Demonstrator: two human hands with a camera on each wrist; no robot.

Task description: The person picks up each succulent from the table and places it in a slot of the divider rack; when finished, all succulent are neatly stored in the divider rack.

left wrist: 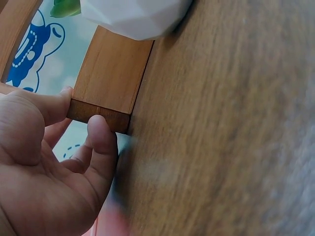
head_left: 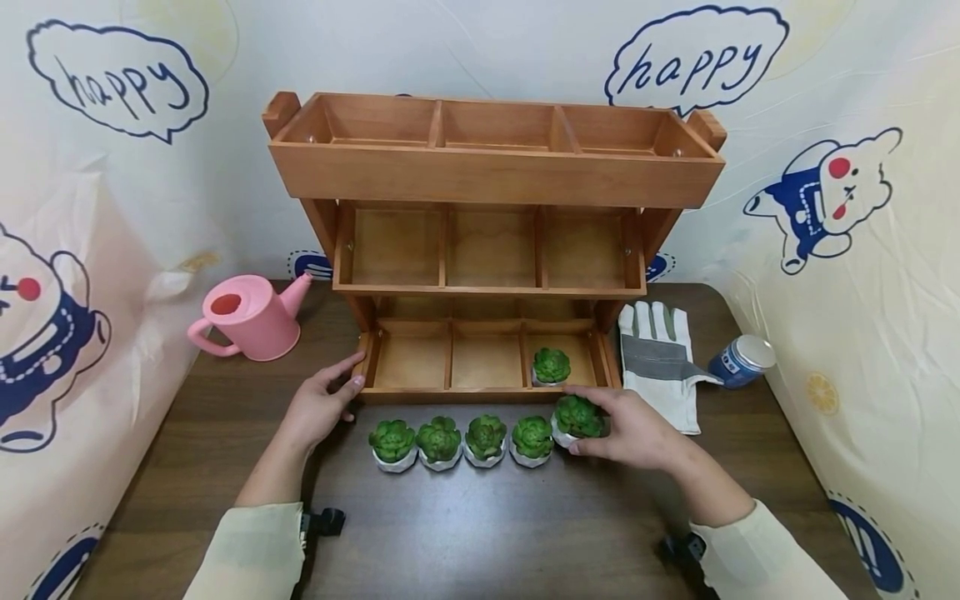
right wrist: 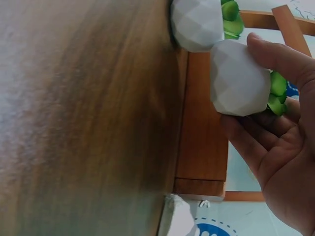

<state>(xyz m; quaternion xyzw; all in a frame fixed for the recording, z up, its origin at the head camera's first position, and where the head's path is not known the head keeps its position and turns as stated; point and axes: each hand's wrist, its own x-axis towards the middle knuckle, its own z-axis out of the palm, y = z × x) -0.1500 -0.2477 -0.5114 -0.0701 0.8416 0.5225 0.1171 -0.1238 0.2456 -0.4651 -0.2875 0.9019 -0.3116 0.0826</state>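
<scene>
At the front left corner of a three-tier wooden shelf (head_left: 495, 179), my left hand (head_left: 318, 406) holds the end of the lowest tier (left wrist: 106, 83), with thumb and fingertips against the wood. My right hand (head_left: 633, 425) grips a potted succulent (head_left: 577, 418) by its white faceted pot (right wrist: 240, 78), which is lifted off the table in the right wrist view. Another potted succulent (head_left: 551, 367) sits in the lowest tier's right compartment. Several more potted succulents (head_left: 486, 440) stand in a row before the shelf. The rightmost of them (head_left: 532, 442) is close beside the held pot.
To the shelf's left stands a pink watering can (head_left: 255, 317). White and grey gloves (head_left: 660, 362) lie on the right, beside a blue can (head_left: 741, 360) with a pale lid. A printed cloth (head_left: 465, 50) hangs behind and around the wooden table (head_left: 480, 525).
</scene>
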